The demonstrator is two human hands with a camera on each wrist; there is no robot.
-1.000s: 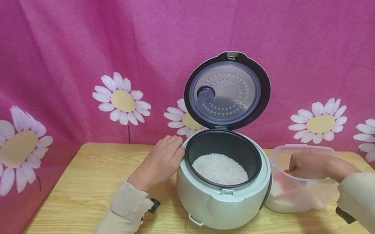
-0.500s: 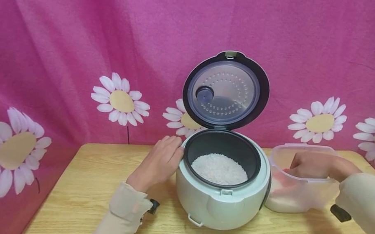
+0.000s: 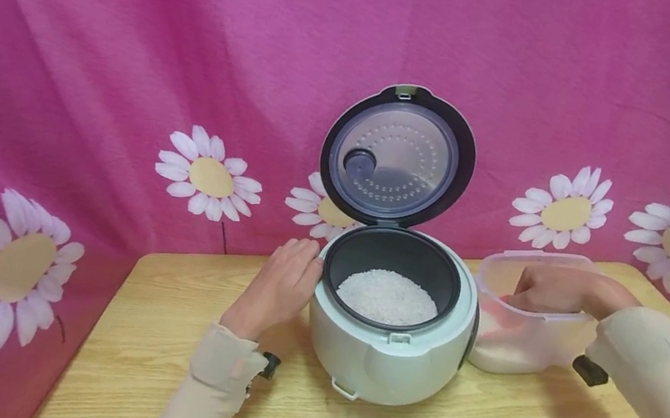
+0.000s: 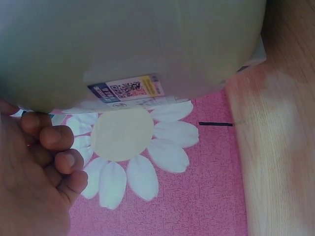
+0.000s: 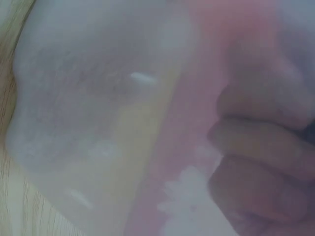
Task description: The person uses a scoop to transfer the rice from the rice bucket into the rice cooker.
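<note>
A pale green rice cooker (image 3: 376, 373) stands on the table, its lid (image 3: 405, 169) raised and white rice (image 3: 388, 298) in the dark inner pot. My left hand (image 3: 276, 284) holds the cooker's left rim; the left wrist view shows curled fingers (image 4: 58, 137) beside the cooker's underside. To the right is a translucent plastic container (image 3: 560, 346) with a whitish layer low inside. My right hand (image 3: 556, 289) reaches into it and grips a red object (image 3: 494, 325), blurred through the wall. In the right wrist view, curled fingers (image 5: 261, 142) show hazily through the plastic.
The light wooden table (image 3: 150, 341) meets a pink cloth (image 3: 257, 38) with white flowers behind and at the left. The raised lid stands close before the cloth. Container and cooker are side by side.
The view has shifted slightly, moving everything a little left and up. Inside the container my right hand has dipped slightly with the red object. My left hand keeps its place on the rim.
</note>
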